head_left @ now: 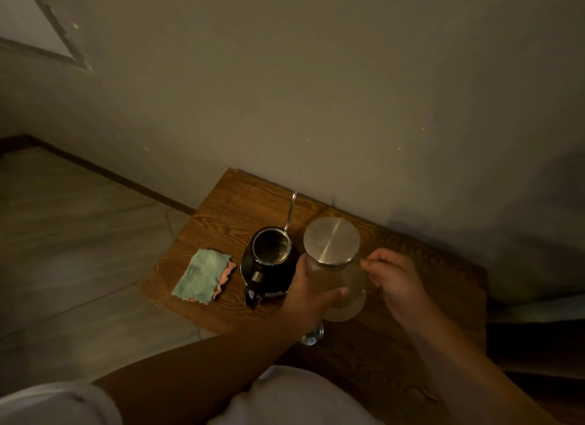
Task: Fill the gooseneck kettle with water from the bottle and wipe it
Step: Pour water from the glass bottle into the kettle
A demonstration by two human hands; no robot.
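Both hands' fingers wrap the lidded glass bottle beside the open, lidless kettle.

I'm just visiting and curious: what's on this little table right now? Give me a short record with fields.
surface: wooden table against a wall
kettle: black gooseneck kettle, lid off, spout pointing toward the wall
kettle lid: likely the small metal lid partly hidden behind the left arm
bottle: clear glass bottle with a metal cap on, right of the kettle
cloth: green and pink cloth, left of the kettle
left hand: wrapped around the bottle
right hand: at the bottle's side, grip unclear
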